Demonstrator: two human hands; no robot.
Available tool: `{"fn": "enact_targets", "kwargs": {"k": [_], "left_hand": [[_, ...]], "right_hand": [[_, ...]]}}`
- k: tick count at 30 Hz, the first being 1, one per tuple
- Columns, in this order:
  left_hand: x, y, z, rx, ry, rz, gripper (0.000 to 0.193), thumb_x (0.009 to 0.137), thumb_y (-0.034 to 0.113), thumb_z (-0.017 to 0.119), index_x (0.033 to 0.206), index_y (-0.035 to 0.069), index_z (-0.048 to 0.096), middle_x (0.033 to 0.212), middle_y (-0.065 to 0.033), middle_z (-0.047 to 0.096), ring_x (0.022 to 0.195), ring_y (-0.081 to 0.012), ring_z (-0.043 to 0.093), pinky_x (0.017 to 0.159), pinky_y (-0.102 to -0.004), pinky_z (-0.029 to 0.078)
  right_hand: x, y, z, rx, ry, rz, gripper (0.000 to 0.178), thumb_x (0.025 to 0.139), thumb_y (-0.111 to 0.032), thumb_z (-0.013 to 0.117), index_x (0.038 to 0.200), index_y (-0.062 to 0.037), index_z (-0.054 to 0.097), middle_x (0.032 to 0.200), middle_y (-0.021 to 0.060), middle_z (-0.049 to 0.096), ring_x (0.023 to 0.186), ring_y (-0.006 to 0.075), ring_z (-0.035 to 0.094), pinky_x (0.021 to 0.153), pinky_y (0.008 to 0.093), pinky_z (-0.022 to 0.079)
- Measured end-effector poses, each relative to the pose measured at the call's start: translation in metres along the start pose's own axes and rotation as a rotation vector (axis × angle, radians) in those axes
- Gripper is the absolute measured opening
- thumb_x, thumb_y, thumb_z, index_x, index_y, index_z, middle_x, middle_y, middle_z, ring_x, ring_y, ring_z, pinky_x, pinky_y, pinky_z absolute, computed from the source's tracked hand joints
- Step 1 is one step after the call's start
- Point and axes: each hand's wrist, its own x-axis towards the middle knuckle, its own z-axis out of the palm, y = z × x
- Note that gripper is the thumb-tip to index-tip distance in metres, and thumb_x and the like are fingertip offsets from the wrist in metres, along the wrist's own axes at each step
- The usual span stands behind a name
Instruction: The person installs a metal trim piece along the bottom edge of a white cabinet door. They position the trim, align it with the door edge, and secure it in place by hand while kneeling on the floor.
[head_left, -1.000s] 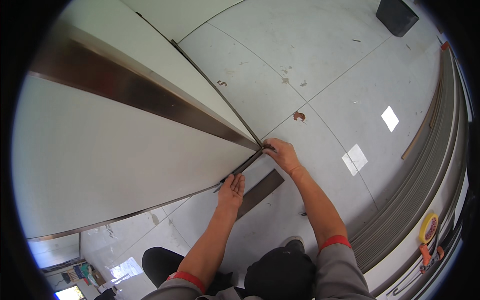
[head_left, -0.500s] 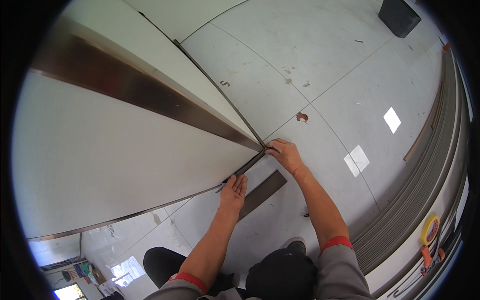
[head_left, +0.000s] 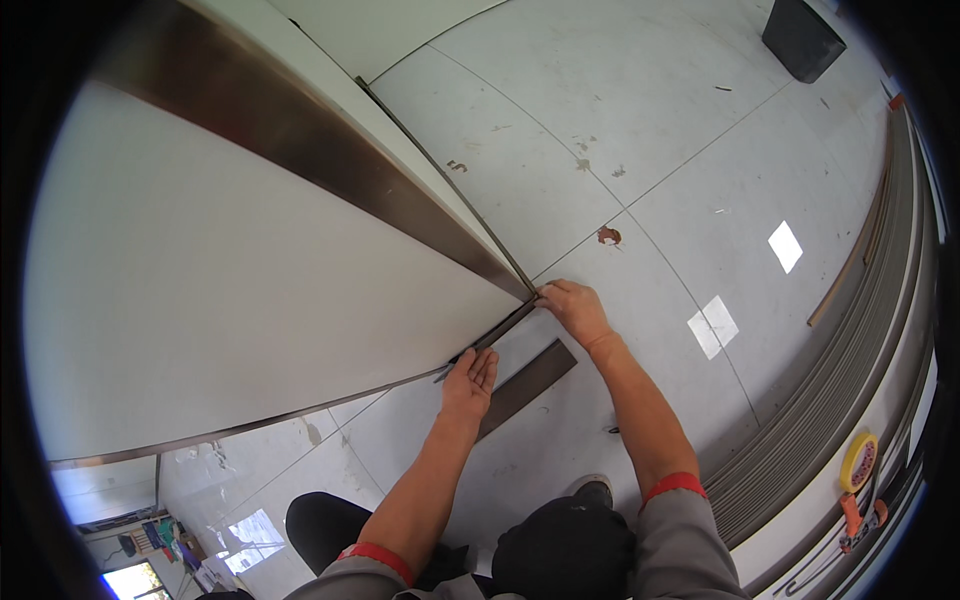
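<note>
A large white panel (head_left: 270,270) with a shiny brown metal band (head_left: 330,165) fills the left side, its corner pointing toward my hands. Along the short edge at that corner lies a narrow dark trim strip (head_left: 505,326). My right hand (head_left: 574,308) pinches the strip's far end at the corner; the fingertips are partly hidden. At the strip's near end, my left hand (head_left: 468,385) rests against it, fingers stretched out and palm turned up. Below, on the floor between my forearms, lies a flat dark brown offcut (head_left: 528,388).
Long grey-brown profiles (head_left: 820,400) are stacked along the right. On them sit a yellow tape roll (head_left: 859,462) and an orange-handled tool (head_left: 853,517). A black bin (head_left: 803,42) stands far right on the pale tiled floor (head_left: 660,120). Another panel edge runs behind the corner.
My right fingers have closed in nearer the corner, and a dark end that stuck out past them is no longer visible. My left hand stays put. The view has shifted slightly.
</note>
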Motion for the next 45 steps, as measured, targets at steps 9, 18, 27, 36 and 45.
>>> {"fn": "enact_targets", "kwargs": {"k": [9, 18, 27, 36, 45], "left_hand": [[0.007, 0.004, -0.011, -0.004, -0.059, -0.025, 0.020, 0.097, 0.014, 0.065, 0.107, -0.002, 0.062, 0.106, -0.0169, 0.071, 0.099, -0.0287, 0.071, 0.080, -0.0318, 0.063], [-0.024, -0.002, -0.015, 0.217, -0.112, -0.074, 0.020, 0.097, 0.015, 0.065, 0.109, 0.000, 0.063, 0.111, -0.0147, 0.070, 0.103, -0.0257, 0.069, 0.083, -0.0299, 0.059], [-0.112, 0.047, -0.025, 1.024, -0.334, 0.007, 0.025, 0.093, 0.026, 0.071, 0.097, 0.001, 0.071, 0.092, -0.0093, 0.074, 0.083, -0.0172, 0.071, 0.072, -0.0275, 0.056], [-0.301, 0.199, -0.128, 0.943, 0.153, 0.788, 0.021, 0.094, 0.020, 0.067, 0.090, 0.000, 0.072, 0.077, -0.0046, 0.071, 0.069, -0.0107, 0.065, 0.061, -0.0225, 0.047], [-0.232, 0.144, -0.502, 0.472, 0.689, 0.394, 0.016, 0.090, 0.022, 0.065, 0.093, 0.007, 0.069, 0.079, -0.0031, 0.066, 0.070, -0.0127, 0.064, 0.059, -0.0271, 0.049]], "right_hand": [[0.008, 0.000, -0.006, -0.003, -0.134, 0.023, 0.017, 0.082, -0.022, 0.073, 0.091, -0.0091, 0.066, 0.084, 0.0094, 0.063, 0.080, 0.0319, 0.064, 0.068, 0.0434, 0.052], [0.003, 0.000, -0.022, -0.011, -0.208, 0.051, 0.026, 0.087, -0.025, 0.072, 0.107, -0.0084, 0.066, 0.093, 0.0118, 0.066, 0.088, 0.0342, 0.065, 0.077, 0.0430, 0.053], [-0.048, 0.009, -0.117, -0.252, -0.532, 0.160, 0.022, 0.084, -0.021, 0.072, 0.099, -0.0062, 0.065, 0.099, 0.0159, 0.067, 0.094, 0.0371, 0.064, 0.079, 0.0468, 0.052], [-0.136, -0.027, -0.140, -0.378, -0.812, 0.369, 0.026, 0.082, -0.026, 0.074, 0.096, -0.0046, 0.070, 0.092, 0.0169, 0.069, 0.089, 0.0356, 0.067, 0.079, 0.0451, 0.053], [-0.109, -0.046, -0.085, -0.538, -1.186, -0.039, 0.031, 0.079, -0.026, 0.075, 0.099, -0.0039, 0.069, 0.092, 0.0158, 0.069, 0.090, 0.0352, 0.067, 0.078, 0.0482, 0.052]]}}
